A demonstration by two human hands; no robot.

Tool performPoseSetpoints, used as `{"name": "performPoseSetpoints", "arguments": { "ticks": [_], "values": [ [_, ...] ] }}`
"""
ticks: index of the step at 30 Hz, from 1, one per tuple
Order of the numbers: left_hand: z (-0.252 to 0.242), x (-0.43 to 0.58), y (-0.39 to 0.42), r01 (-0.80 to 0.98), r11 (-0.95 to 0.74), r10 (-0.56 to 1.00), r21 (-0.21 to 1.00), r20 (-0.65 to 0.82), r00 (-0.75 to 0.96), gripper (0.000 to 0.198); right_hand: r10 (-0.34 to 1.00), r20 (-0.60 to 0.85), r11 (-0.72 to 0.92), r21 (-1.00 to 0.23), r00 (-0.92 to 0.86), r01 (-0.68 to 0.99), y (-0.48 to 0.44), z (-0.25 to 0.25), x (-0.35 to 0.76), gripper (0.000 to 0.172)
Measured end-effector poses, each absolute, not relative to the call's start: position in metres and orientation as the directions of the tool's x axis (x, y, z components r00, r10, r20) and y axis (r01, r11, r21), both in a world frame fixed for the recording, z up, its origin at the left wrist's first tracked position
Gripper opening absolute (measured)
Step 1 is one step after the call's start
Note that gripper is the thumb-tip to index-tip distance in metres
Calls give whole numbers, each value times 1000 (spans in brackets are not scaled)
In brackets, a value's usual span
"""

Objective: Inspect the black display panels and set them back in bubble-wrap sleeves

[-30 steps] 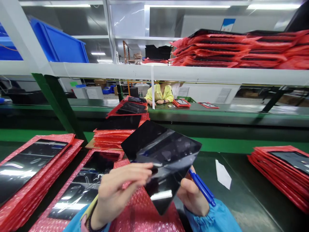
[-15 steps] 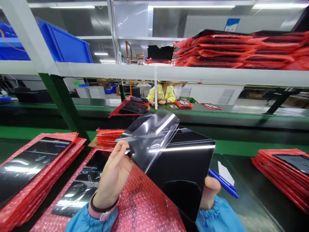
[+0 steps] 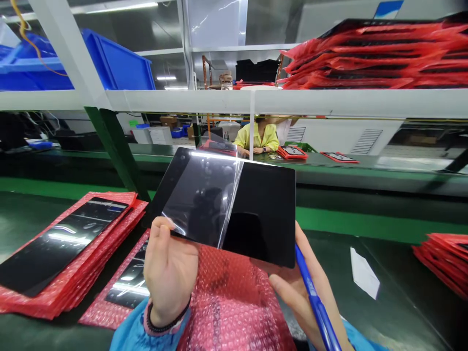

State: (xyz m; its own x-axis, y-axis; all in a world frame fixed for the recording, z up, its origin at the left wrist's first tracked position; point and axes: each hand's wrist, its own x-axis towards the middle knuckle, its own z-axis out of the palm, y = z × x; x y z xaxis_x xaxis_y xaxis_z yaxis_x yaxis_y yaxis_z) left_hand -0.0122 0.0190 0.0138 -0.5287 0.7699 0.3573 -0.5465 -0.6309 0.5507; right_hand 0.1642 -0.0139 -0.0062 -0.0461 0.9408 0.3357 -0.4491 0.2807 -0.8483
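While the left hand [image 3: 170, 275] has thumb and fingertips pinched at the near corner of a clear, glossy plastic film [image 3: 203, 195], the right hand [image 3: 310, 292] grasps the right end of a flat, black, rectangular glass panel [image 3: 263, 214]. Panel: one, raised between both hands, tilted; film lying over its left portion, right portion uncovered. Whether the left fingertips also touch the panel: cannot tell. Slim blue plastic pen [image 3: 317, 307]: one, lodged in the right hand alongside the panel's end. Translucent red bubble-wrap sheet [image 3: 234, 297]: below the panel, between the wrists. Stack of red bubble-wrap bags [image 3: 106, 258], topped by a second black panel [image 3: 62, 243]: well left of the left hand. Third black panel [image 3: 129, 280], on red bubble wrap: just left of the left hand. Irregular white paper piece [image 3: 364, 273]: right of the right hand, on the dark green worktop [image 3: 395, 292].
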Motion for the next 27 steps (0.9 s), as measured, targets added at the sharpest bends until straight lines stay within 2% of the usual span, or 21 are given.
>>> {"name": "performPoseSetpoints", "arguments": {
  "ticks": [6, 12, 17, 22, 24, 27],
  "values": [
    [13, -13, 14, -505, -664, 739, 551, 384, -554, 11, 949, 315, 301, -883, 20, -361, -18, -9, 164, 73],
    [15, -15, 18, -534, -639, 762, 554, 357, -541, 11, 908, 414, 349, -824, -56, -445, -16, -14, 173, 61],
    [17, -17, 29, -513, -652, 738, 559, 309, -600, 14, 921, 355, 242, -845, -162, -477, -20, -6, 175, 49],
    [18, -22, 38, -536, -601, 773, 593, 261, -577, 18, 945, 261, 162, -897, -196, -411, -21, 0, 176, 31],
    [16, -27, 43, -489, -621, 749, 613, 280, -601, 17, 948, 229, 142, -926, -220, -351, -20, 3, 175, 24],
    [10, -37, 54, -346, -683, 658, 643, 336, -674, 13, 947, 218, 154, -953, -236, -261, -20, 4, 175, 26]
  ]
}}
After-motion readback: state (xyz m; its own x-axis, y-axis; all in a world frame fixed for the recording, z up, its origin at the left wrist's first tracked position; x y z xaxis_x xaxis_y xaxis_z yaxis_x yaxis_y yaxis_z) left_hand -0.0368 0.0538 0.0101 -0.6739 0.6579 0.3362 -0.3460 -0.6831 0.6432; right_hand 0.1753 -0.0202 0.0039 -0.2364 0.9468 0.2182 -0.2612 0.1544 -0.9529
